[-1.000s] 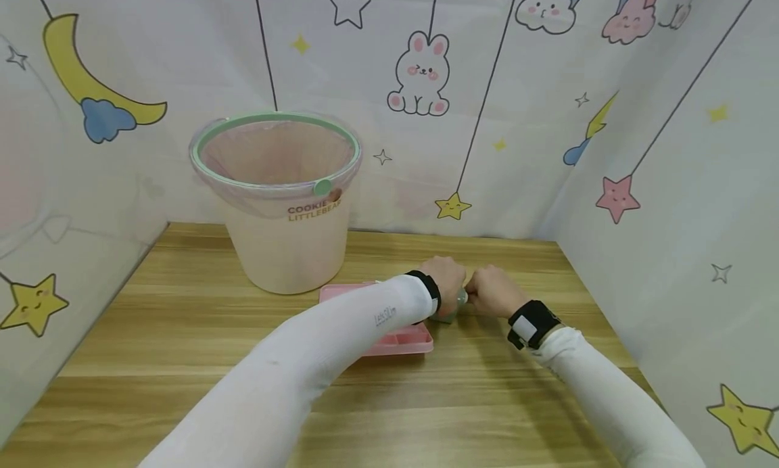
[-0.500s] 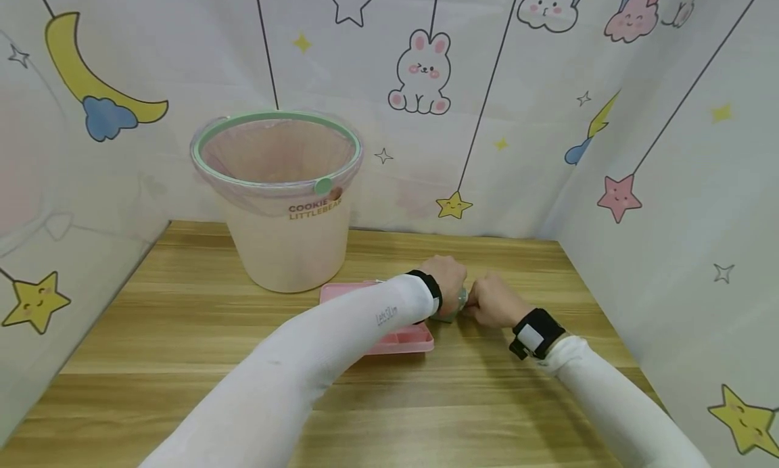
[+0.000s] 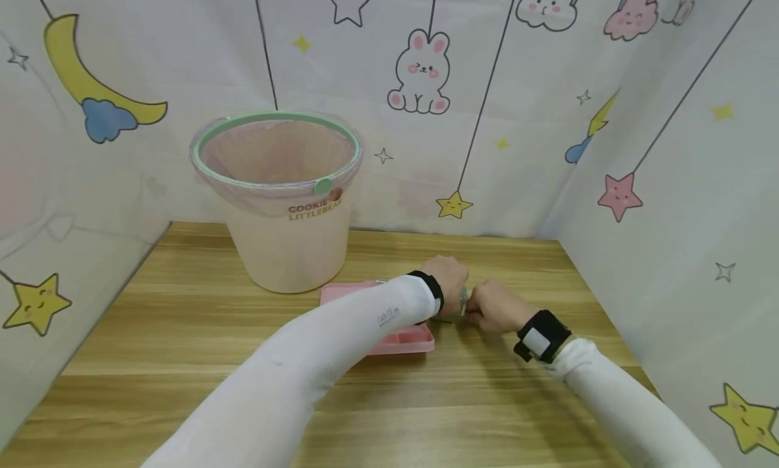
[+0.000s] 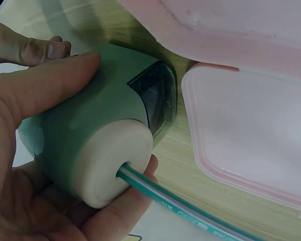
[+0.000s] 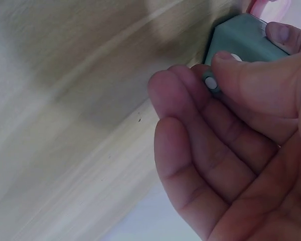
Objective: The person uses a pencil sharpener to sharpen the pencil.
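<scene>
My left hand point(image 3: 449, 282) grips a green pencil sharpener point(image 4: 90, 110), thumb on one side and fingers around the other. A green-striped pencil point(image 4: 170, 201) sits in the hole of the sharpener's cream disc point(image 4: 110, 160). Dark see-through plastic covers one side of the body. On the sharpener's other side, my right hand point(image 3: 496, 307) pinches the small green crank knob point(image 5: 211, 83) with its white end cap, between thumb and forefinger. The other right fingers are curled beside it. In the head view, the hands hide most of the sharpener, and the left forearm covers the pencil.
A pink compartment case point(image 3: 402, 343) lies open beside the sharpener, partly under my left forearm. Behind it stands a large cream bucket point(image 3: 286, 245) with a green rim and a clear liner. Patterned cloth walls point(image 3: 523, 184) enclose the wooden table point(image 3: 389, 420).
My right hand has shifted slightly down and toward me at the crank, its wrist moving a little right. The left hand and sharpener stay nearly in place.
</scene>
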The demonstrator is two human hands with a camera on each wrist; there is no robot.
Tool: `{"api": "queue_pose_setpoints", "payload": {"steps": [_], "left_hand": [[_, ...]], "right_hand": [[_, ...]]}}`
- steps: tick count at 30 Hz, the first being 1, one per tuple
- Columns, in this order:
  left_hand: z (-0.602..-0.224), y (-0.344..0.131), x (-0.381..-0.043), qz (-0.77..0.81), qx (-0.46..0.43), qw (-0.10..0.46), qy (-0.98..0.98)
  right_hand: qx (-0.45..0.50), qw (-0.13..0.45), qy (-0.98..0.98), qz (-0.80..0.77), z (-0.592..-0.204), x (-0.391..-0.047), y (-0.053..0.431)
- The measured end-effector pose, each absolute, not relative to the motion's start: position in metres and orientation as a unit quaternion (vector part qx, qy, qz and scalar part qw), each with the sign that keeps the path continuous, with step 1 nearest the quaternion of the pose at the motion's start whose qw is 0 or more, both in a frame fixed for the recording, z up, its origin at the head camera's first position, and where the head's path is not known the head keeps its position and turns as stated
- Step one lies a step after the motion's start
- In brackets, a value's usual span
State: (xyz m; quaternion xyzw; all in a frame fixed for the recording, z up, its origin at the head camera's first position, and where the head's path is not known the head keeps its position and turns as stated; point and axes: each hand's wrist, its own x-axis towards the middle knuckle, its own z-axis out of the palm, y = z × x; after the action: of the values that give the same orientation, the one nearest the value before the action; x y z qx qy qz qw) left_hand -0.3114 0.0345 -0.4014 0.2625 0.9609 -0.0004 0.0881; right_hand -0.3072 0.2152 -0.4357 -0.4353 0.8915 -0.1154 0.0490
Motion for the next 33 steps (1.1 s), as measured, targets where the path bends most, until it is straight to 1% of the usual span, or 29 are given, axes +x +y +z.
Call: {"api": "queue_pose_setpoints", "payload": {"steps": [9, 14, 18, 21, 25, 33], "left_hand": [[-0.401, 0.037, -0.31, -0.025, 0.269, 0.078, 0.96], [-0.401, 0.039, -0.31, -0.025, 0.259, 0.077, 0.962], [-0.399, 0.04, -0.308, -0.019, 0.256, 0.087, 0.963], [-0.399, 0.04, -0.308, -0.015, 0.256, 0.093, 0.962], [-0.4, 0.039, -0.31, -0.016, 0.252, 0.088, 0.964], [-0.4, 0.04, -0.311, -0.023, 0.248, 0.096, 0.964]], "right_hand": [[-0.461, 0.074, 0.877, -0.112, -0.424, -0.306, 0.214], [-0.456, 0.085, 0.88, -0.106, -0.419, -0.303, 0.213], [-0.451, 0.092, 0.881, -0.105, -0.414, -0.299, 0.214], [-0.458, 0.084, 0.879, -0.105, -0.409, -0.296, 0.215], [-0.466, 0.063, 0.878, -0.095, -0.402, -0.294, 0.214], [-0.454, 0.054, 0.885, -0.089, -0.391, -0.291, 0.216]]}}
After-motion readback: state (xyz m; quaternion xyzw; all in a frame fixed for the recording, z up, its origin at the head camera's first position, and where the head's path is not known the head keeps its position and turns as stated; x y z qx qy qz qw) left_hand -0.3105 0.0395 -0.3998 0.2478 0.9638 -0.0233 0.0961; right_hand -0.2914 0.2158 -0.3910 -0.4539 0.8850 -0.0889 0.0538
